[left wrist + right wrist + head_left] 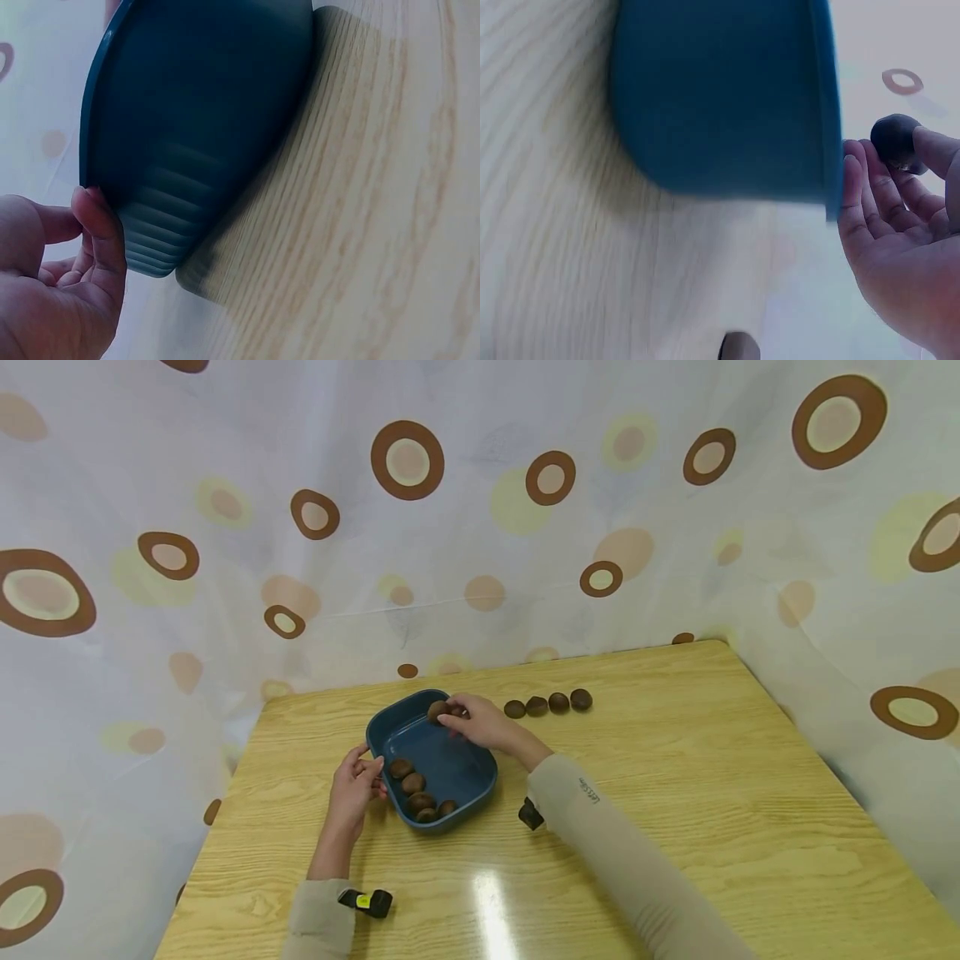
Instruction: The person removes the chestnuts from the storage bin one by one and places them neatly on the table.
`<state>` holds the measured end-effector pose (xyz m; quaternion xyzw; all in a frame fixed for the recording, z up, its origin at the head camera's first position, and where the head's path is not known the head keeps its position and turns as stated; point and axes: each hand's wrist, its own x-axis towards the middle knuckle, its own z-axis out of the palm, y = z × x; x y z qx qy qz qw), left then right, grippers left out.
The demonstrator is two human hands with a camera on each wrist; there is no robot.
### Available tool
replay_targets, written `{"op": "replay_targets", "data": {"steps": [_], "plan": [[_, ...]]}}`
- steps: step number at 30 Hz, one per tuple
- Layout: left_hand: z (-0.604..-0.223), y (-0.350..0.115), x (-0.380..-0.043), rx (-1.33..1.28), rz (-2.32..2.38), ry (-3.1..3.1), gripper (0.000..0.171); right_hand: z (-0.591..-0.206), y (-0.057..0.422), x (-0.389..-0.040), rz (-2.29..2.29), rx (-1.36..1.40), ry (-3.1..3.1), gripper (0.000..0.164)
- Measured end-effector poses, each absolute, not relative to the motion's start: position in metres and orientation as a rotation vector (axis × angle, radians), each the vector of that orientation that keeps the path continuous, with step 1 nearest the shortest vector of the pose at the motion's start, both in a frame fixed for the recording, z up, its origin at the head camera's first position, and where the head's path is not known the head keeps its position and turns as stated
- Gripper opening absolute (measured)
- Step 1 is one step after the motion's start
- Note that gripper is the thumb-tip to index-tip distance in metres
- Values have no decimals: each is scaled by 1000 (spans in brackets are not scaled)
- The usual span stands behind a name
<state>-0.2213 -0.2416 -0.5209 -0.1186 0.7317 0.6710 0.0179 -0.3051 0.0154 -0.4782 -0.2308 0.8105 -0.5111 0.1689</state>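
And here's the left-hand grip (pixel 356 789), left of centre low in the frame, thumb and fingers pinching the rim of the blue dish (pixel 438 756); the dish sits just left of the frame's centre line, low, over the wood-grain surface (pixel 690 768); whether its base rests flat, I can't tell!

Up at the dish's upper right corner comes the right-hand grip (pixel 487 725), grasping a round brown piece (pixel 897 142), seen between thumb and fingers at the right of the right wrist view; a second dark patch shows under those fingers in the head view, too hidden to call.

Inside the dish, five more brown pieces (pixel 413 783) bunch along its lower left side; right of the dish, just above mid-right of it, a row of four brown pieces (pixel 558 702) lies on the surface, neatly spaced; beige sleeves (pixel 622 860) run in from the bottom edge, black wrist devices (pixel 381 904) beside them; a circle-patterned sheet (pixel 480 527) fills the top of the frame.
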Motion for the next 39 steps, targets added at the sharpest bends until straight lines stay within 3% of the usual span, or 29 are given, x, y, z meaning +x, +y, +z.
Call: {"op": "replay_targets", "data": {"steps": [15, 26, 39], "plan": [[-523, -246, -227, -371, 2074, 2295, 53, -474, 98, -327, -1540, -484, 2375, 50], [-522, -250, -230, -345, 2032, 2319, 55, -483, 181, -342, -1565, -274, 2463, 55], [-517, -245, -226, -467, 2045, 2377, 48, -504, 245, -340, -1464, -143, 2534, 56]]}}
